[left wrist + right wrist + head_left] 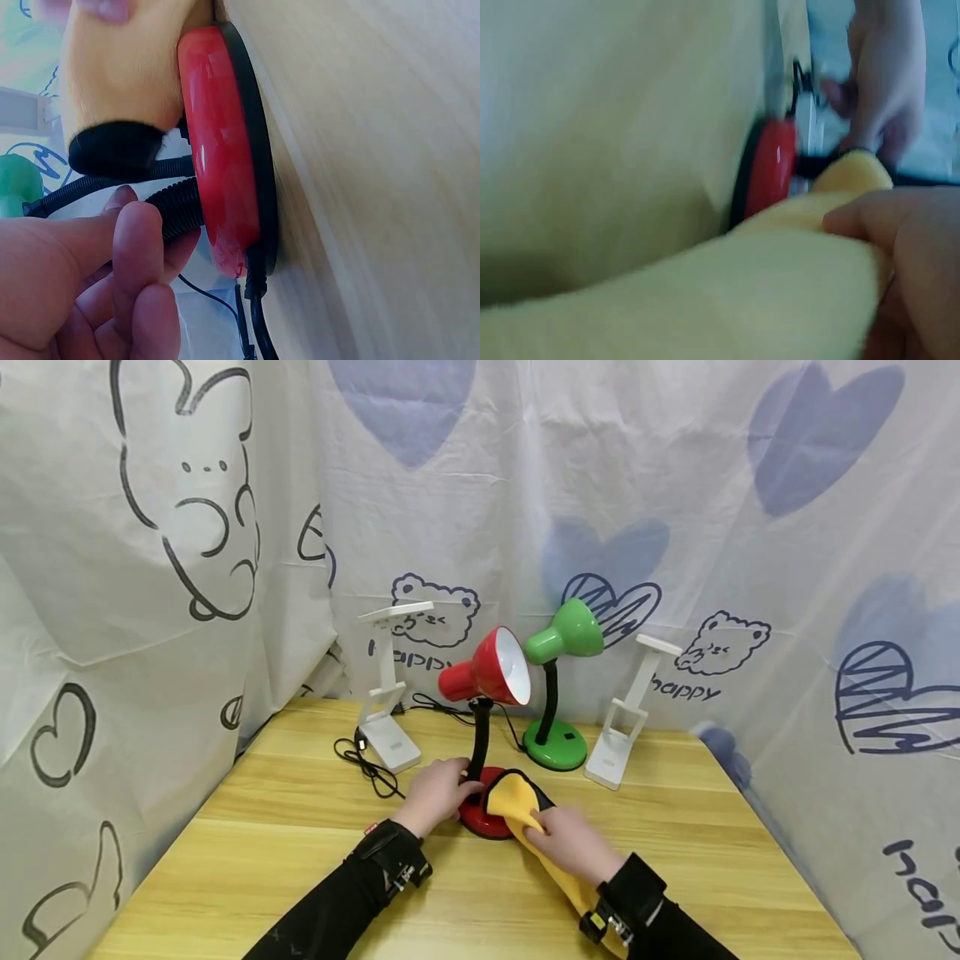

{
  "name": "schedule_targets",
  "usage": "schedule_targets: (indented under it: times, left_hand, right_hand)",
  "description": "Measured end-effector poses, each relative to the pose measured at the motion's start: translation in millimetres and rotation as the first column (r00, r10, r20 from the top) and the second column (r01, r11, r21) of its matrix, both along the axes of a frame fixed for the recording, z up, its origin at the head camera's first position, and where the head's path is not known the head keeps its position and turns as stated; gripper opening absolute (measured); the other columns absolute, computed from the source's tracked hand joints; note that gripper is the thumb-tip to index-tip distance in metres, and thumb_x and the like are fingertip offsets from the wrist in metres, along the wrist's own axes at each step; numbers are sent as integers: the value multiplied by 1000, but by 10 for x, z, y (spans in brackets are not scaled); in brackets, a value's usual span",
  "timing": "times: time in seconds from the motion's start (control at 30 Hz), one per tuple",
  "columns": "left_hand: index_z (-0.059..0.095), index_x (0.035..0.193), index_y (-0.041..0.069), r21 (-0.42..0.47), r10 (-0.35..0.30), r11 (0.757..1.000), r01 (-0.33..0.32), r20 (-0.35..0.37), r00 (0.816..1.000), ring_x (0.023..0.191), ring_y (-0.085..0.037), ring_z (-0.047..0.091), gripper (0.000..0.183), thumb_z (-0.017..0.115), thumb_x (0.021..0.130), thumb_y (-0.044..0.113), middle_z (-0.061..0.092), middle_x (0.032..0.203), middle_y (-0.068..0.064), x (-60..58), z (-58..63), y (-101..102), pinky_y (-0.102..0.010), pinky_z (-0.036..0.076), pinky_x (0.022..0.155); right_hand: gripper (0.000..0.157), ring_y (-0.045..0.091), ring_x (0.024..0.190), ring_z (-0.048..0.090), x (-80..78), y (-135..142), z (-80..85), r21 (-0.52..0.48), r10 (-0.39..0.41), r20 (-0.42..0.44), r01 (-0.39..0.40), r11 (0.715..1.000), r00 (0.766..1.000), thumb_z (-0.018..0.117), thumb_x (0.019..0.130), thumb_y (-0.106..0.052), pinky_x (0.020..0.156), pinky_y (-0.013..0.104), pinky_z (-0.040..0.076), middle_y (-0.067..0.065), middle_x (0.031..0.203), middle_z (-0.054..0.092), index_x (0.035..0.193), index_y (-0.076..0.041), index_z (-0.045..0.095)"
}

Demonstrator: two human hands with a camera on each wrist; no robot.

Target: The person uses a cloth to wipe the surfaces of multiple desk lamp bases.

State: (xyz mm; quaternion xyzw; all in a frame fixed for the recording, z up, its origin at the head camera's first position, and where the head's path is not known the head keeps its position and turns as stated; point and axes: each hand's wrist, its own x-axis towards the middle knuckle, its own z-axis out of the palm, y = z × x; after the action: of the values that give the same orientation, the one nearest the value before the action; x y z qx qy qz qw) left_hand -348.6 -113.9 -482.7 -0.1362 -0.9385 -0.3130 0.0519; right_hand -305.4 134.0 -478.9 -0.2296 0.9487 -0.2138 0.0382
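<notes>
A red desk lamp (pixel 480 678) stands upright on the table, its shade turned to the right. My left hand (pixel 435 795) grips the ribbed black neck (pixel 176 208) low down, just above the round red base (pixel 219 142). In my right hand (pixel 573 845) is a yellow cloth (pixel 513 797) with a black edge, pinched between thumb and fingers. The cloth's front end lies over the right part of the base, and its long tail trails back under the right forearm. From the right wrist view, the cloth (pixel 705 292) covers part of the base.
Behind the red lamp stands a green desk lamp (pixel 573 631). White folding lamps stand on both sides, one at left (pixel 390 742) and one at right (pixel 611 758). A black cable (pixel 369 768) coils beside the left one. Patterned curtains (pixel 480 510) hang round the wooden table (pixel 300 827).
</notes>
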Motion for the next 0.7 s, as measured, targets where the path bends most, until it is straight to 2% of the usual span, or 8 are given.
schedule_targets:
  times: [0.1,0.17,0.27,0.37,0.43,0.57,0.67,0.7]
  left_hand:
    - [65,101,18,8,2,1000,-2,0,1000,36,-7,54,25,65,92,41,59,55,4,-7,0,-7,-30,44,49]
    - [65,103,18,3,-4,1000,4,-2,1000,36,-7,54,26,65,92,41,60,56,4,-13,-7,-13,-29,44,49]
    - [65,107,17,3,-10,1000,10,0,1000,36,-7,54,28,64,92,41,62,58,2,-22,-19,-16,-29,44,50]
    - [64,110,18,12,-10,1000,10,17,1000,37,-8,55,29,64,92,41,64,62,0,-28,-24,-18,-29,45,50]
    - [64,110,18,20,-17,1000,16,24,1000,37,-9,55,29,64,92,41,64,62,-1,-30,-26,-20,-30,45,50]
    - [64,108,19,34,-27,999,26,26,999,38,-11,55,25,64,92,39,63,60,-1,-24,-24,-23,-30,44,50]
    - [65,106,20,40,-31,999,31,6,999,37,-10,54,23,64,92,38,61,56,1,-17,-19,-21,-30,44,50]
    - [64,106,20,36,-31,999,31,-2,1000,36,-10,54,23,64,92,38,60,55,2,-16,-18,-20,-30,44,50]
  right_hand:
    - [36,7,43,37,88,-56,-29,-55,-35,42,38,998,998,53,99,-36,45,22,33,-8,58,42,68,-17,56]
    - [39,7,43,37,90,-70,-74,-121,-76,64,83,989,995,50,100,-39,44,23,33,-8,57,40,68,-17,53]
    - [43,9,44,35,13,-71,-150,-263,-139,138,171,950,981,45,101,-46,44,24,32,-6,56,37,73,-14,54]
    - [50,12,47,34,-140,-78,-190,-374,-170,218,244,895,961,40,99,-55,47,26,33,-4,59,36,80,-12,54]
    - [54,13,51,34,-270,-101,-192,-411,-184,252,278,868,950,38,98,-59,50,27,33,-2,62,36,82,-10,53]
    - [54,14,71,49,-558,-194,-147,-444,-179,249,276,852,952,37,99,-58,67,29,41,3,81,53,103,-10,62]
    - [54,17,96,57,-754,-288,-97,-442,-160,288,279,852,944,37,100,-57,85,33,42,6,105,60,122,-14,61]
    - [56,22,100,57,-811,-319,-82,-444,-146,322,285,850,935,37,99,-58,87,35,42,10,109,60,123,-12,60]
